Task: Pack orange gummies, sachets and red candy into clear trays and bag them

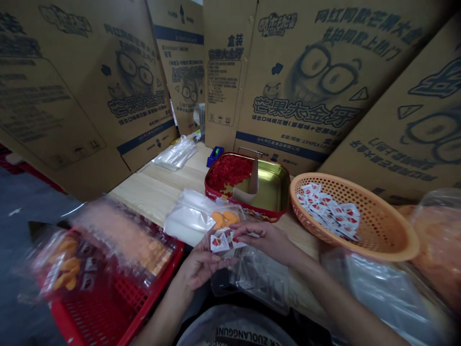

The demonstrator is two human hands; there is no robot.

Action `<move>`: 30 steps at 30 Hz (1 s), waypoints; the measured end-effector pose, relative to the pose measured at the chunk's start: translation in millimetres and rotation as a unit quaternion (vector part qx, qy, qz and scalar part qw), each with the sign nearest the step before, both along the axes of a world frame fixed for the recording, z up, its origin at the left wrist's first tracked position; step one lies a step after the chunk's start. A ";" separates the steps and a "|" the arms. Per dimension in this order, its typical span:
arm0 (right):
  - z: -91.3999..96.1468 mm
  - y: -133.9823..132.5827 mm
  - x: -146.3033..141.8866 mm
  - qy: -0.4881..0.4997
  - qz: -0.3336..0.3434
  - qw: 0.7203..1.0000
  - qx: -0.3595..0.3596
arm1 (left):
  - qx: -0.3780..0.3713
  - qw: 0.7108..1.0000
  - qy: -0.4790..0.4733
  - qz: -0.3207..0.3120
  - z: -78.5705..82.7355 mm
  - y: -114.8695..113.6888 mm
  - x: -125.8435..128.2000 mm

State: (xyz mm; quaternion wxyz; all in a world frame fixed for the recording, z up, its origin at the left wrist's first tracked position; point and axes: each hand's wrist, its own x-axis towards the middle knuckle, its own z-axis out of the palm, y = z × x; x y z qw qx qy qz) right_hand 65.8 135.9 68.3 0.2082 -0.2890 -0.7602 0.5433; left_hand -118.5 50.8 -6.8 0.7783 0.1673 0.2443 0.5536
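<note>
A clear plastic tray with compartments (261, 278) lies tilted in front of my body. Orange rounded pieces (224, 219) show at its far end, with small white sachets printed in red (219, 243) just nearer. My left hand (201, 265) grips the tray's left side, thumb toward the sachets. Over the tray, my right hand (264, 240) is closed, fingertips pinching a small white-and-red sachet (237, 240). Clear plastic bags (189, 216) lie flat just beyond my left hand.
An orange basket (389, 240) of similar sachets stands right. Behind is a red tin (277, 214) with red bits and a cardboard divider. Filled clear packs (122, 235) lie on a red crate (68, 322) at left. Cardboard boxes (230, 125) wall the table's back.
</note>
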 end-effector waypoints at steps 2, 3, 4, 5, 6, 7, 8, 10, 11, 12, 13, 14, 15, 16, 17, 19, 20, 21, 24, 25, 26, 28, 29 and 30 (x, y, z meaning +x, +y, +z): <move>6.0 9.6 9.1 -0.015 -0.027 0.999 0.018 | -0.009 1.000 0.001 0.008 0.9 1.0 -1.5; 9.2 19.1 15.3 -0.033 -0.063 0.997 0.041 | -0.017 1.000 0.000 0.014 1.6 1.7 -2.2; 12.3 32.1 22.3 -0.058 -0.111 0.989 0.073 | -0.026 0.999 -0.002 0.020 2.4 2.4 -3.2; 15.0 48.2 29.9 -0.093 -0.162 0.976 0.110 | -0.035 0.999 -0.004 0.026 3.0 3.2 -4.3; 17.2 66.7 37.5 -0.143 -0.200 0.958 0.151 | -0.045 0.998 -0.005 0.032 3.3 4.1 -5.8; 18.4 86.5 44.4 -0.213 -0.212 0.934 0.190 | -0.056 0.998 -0.005 0.037 3.5 5.1 -7.5; 18.3 106.3 50.1 -0.298 -0.193 0.909 0.220 | -0.067 0.997 -0.003 0.042 3.4 6.3 -9.3; 12.8 140.6 55.7 -0.453 -0.096 0.856 0.232 | -0.091 0.994 0.005 0.054 3.3 9.1 -12.5; 7.0 153.5 55.3 -0.504 -0.043 0.834 0.218 | -0.102 0.993 0.010 0.060 3.5 10.6 -13.7; -0.6 162.9 53.1 -0.536 0.000 0.820 0.199 | -0.111 0.991 0.014 0.066 4.0 12.2 -14.5; -9.5 169.0 49.6 -0.555 0.029 0.812 0.178 | -0.119 0.990 0.018 0.072 4.7 13.9 -14.9; -19.2 172.3 45.5 -0.568 0.047 0.806 0.161 | -0.126 0.989 0.021 0.077 5.7 15.6 -14.9; -29.1 173.5 41.4 -0.584 0.065 0.796 0.146 | -0.134 0.987 0.026 0.083 6.8 17.4 -14.7; -38.4 173.5 38.0 -0.598 0.080 0.787 0.133 | -0.141 0.986 0.030 0.088 8.0 19.4 -14.6; -46.9 172.9 35.7 -0.607 0.093 0.780 0.122 | -0.148 0.984 0.036 0.091 9.0 21.4 -14.5; -59.7 172.3 34.6 -0.613 0.118 0.774 0.104 | -0.159 0.982 0.048 0.091 10.2 25.8 -15.3; -63.7 172.6 35.4 -0.609 0.128 0.777 0.095 | -0.162 0.981 0.054 0.089 10.2 27.9 -16.2; -66.1 173.2 36.6 -0.602 0.137 0.782 0.088 | -0.164 0.981 0.060 0.087 9.6 29.9 -17.4; -65.6 175.3 38.7 -0.562 0.142 0.812 0.072 | -0.169 0.980 0.077 0.077 5.9 35.0 -21.5; -63.7 175.4 38.2 -0.546 0.135 0.824 0.070 | -0.169 0.980 0.081 0.074 4.4 36.5 -22.6; -61.6 175.2 37.1 -0.532 0.126 0.834 0.070 | -0.169 0.980 0.083 0.070 2.8 37.8 -23.4; -57.8 174.0 33.8 -0.499 0.109 0.857 0.068 | -0.170 0.979 0.085 0.069 0.0 39.9 -24.2; -56.8 173.3 32.4 -0.475 0.106 0.871 0.064 | -0.173 0.979 0.086 0.068 -1.2 40.6 -24.2; -56.8 172.8 31.5 -0.449 0.107 0.885 0.056 | -0.176 0.978 0.087 0.067 -2.3 40.9 -23.9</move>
